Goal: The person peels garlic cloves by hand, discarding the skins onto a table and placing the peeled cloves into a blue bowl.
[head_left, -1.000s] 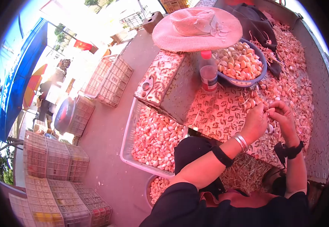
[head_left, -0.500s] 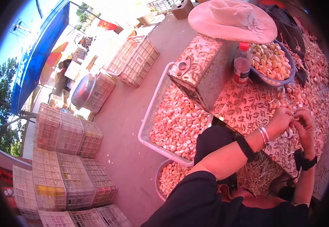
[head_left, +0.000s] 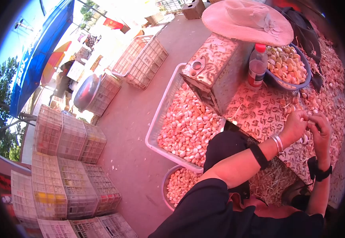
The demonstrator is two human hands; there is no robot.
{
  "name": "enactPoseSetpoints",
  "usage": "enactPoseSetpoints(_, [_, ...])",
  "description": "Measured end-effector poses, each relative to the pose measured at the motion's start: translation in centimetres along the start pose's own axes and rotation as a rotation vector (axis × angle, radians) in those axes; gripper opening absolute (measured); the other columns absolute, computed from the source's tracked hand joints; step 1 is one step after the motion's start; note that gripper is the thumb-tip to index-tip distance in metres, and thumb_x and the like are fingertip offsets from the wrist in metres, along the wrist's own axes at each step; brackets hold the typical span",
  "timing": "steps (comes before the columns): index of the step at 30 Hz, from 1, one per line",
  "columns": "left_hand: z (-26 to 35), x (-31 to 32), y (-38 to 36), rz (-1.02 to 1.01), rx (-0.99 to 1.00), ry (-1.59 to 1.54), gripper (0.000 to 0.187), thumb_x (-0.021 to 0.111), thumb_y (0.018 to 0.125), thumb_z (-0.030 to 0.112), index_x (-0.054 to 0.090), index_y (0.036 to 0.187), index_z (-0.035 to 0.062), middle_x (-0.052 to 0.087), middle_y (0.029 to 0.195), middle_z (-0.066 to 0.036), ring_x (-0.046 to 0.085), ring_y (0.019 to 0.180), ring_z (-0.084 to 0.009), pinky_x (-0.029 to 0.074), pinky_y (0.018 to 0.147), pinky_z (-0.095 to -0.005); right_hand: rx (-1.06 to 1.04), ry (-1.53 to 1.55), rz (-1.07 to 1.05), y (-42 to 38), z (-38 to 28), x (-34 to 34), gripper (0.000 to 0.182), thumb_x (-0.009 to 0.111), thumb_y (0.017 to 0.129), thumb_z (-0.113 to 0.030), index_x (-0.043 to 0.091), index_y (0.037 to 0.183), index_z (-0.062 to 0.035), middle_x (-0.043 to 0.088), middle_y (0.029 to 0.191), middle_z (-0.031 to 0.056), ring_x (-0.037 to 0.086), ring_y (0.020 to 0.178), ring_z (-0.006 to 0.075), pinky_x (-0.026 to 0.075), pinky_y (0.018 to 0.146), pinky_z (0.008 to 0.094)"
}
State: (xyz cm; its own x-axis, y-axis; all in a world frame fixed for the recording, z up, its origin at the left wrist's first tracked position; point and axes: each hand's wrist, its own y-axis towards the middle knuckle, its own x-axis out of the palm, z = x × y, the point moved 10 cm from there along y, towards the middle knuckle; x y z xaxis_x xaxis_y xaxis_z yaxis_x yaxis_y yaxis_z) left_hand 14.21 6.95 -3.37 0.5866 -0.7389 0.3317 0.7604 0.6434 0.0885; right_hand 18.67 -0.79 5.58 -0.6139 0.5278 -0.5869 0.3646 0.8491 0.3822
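My left hand (head_left: 294, 127), with a bracelet at its wrist, is closed in a pinch above the metal table. Fingertip to fingertip with it, my right hand (head_left: 320, 130) is also pinched, its fingers bent. Between them is a small pale piece that looks like a garlic clove (head_left: 310, 122), mostly covered by the fingers. Under and beyond the hands, loose garlic cloves and skins (head_left: 319, 101) lie on the patterned table top (head_left: 255, 105). A dark bowl (head_left: 308, 79) of unpeeled cloves stands farther back, beside a red-capped bottle (head_left: 257, 67).
A straw hat (head_left: 251, 22) rests on a metal box (head_left: 228, 63). Left of my knee stands a white basket (head_left: 151, 133) of cloves, with a basin (head_left: 165, 186) of peeled cloves below it. Stacked plastic crates (head_left: 75, 186) line the left side.
The view has shifted slightly. Both hands stay together at the same spot above the table, with small changes in finger position.
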Motion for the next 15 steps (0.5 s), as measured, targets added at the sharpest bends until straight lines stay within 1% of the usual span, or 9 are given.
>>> enactPoseSetpoints(1, [0.6,-0.2,0.0,0.005,0.052,0.073,0.008,0.052,0.075,-0.002,0.059,0.075,-0.0062,0.06,0.072,-0.009,0.058,0.066,-0.0142,0.047,0.059,-0.0266,-0.046,-0.073,0.03,0.0,-0.9,-0.1,0.018,0.056,0.074,0.007,0.059,0.09,-0.0001,0.054,0.084,0.0073,0.055,0.079,0.0186,0.044,0.068,0.0273])
enactPoseSetpoints(5, [0.8,-0.9,-0.2,0.054,0.026,0.053,0.008,0.052,0.075,-0.002,0.06,0.076,-0.0053,0.061,0.073,-0.009,0.058,0.068,-0.0138,0.047,0.061,-0.027,-0.038,-0.128,0.089,0.2,-2.0,0.2,0.016,0.056,0.075,0.006,0.06,0.09,-0.0005,0.055,0.086,0.0083,0.055,0.081,0.0201,0.044,0.073,0.0289])
enactPoseSetpoints(7, [1.9,-1.0,-0.1,0.083,0.074,0.156,0.009,0.052,0.075,-0.002,0.06,0.078,-0.0047,0.061,0.073,-0.008,0.058,0.068,-0.0135,0.047,0.061,-0.0269,-0.156,-0.161,0.169,0.2,-2.7,-0.3,0.015,0.057,0.076,0.006,0.061,0.089,-0.0005,0.056,0.086,0.0098,0.057,0.079,0.0196,0.045,0.071,0.0284])
enactPoseSetpoints(9, [1.6,-0.9,0.0,0.063,0.06,0.095,0.009,0.052,0.076,-0.002,0.061,0.079,-0.0043,0.061,0.073,-0.008,0.058,0.066,-0.0123,0.047,0.059,-0.0256,-0.041,-0.046,0.145,0.2,-2.5,-0.4,0.014,0.057,0.077,0.007,0.061,0.088,-0.0003,0.058,0.087,0.0107,0.058,0.077,0.0194,0.047,0.068,0.0277])
enactPoseSetpoints(10, [1.1,-0.4,-0.1,0.001,-0.041,0.022,0.008,0.052,0.079,-0.002,0.06,0.081,-0.0034,0.061,0.075,-0.007,0.057,0.064,-0.01,0.046,0.057,-0.0223,-0.129,-0.134,0.169,0.2,-3.4,-0.5,0.012,0.059,0.076,0.007,0.061,0.086,0.0001,0.059,0.087,0.0107,0.059,0.074,0.0197,0.047,0.064,0.0271])
enactPoseSetpoints(11, [-0.1,-0.2,0.1,-0.013,-0.048,-0.022,0.007,0.052,0.082,0.0,0.059,0.084,-0.0019,0.061,0.075,-0.005,0.056,0.064,-0.0073,0.044,0.055,-0.0183,-0.129,-0.14,0.16,0.0,-3.1,-0.6,0.012,0.059,0.076,0.007,0.061,0.086,-0.0002,0.059,0.086,0.0107,0.06,0.076,0.0205,0.047,0.064,0.0273])
enactPoseSetpoints(12, [-0.4,-0.1,0.0,-0.032,-0.097,-0.05,0.006,0.052,0.083,0.0,0.058,0.086,-0.0007,0.061,0.074,-0.004,0.055,0.063,-0.005,0.042,0.053,-0.0169,-0.155,-0.177,0.185,-0.1,-3.1,-0.9,0.013,0.06,0.076,0.007,0.061,0.085,-0.0005,0.059,0.085,0.0112,0.061,0.078,0.0212,0.048,0.065,0.0282])
enactPoseSetpoints(13, [1.1,0.1,-0.4,-0.025,-0.126,-0.082,0.006,0.053,0.084,0.001,0.058,0.087,-0.0002,0.059,0.071,0.0,0.051,0.06,-0.0027,0.039,0.049,-0.0162,-0.115,-0.106,0.196,-0.3,-2.4,-1.0,0.013,0.06,0.076,0.007,0.061,0.086,-0.0011,0.059,0.086,0.0112,0.061,0.077,0.022,0.049,0.066,0.0291])
enactPoseSetpoints(15, [0.5,-0.2,-0.3,-0.047,-0.113,0.025,0.006,0.054,0.085,0.003,0.059,0.087,0.0004,0.057,0.068,0.002,0.046,0.055,-0.0009,0.035,0.045,-0.0155,-0.125,-0.12,0.205,-0.3,-2.2,-0.9,0.012,0.061,0.075,0.006,0.061,0.085,-0.0015,0.059,0.085,0.0111,0.061,0.075,0.0246,0.049,0.064,0.03])
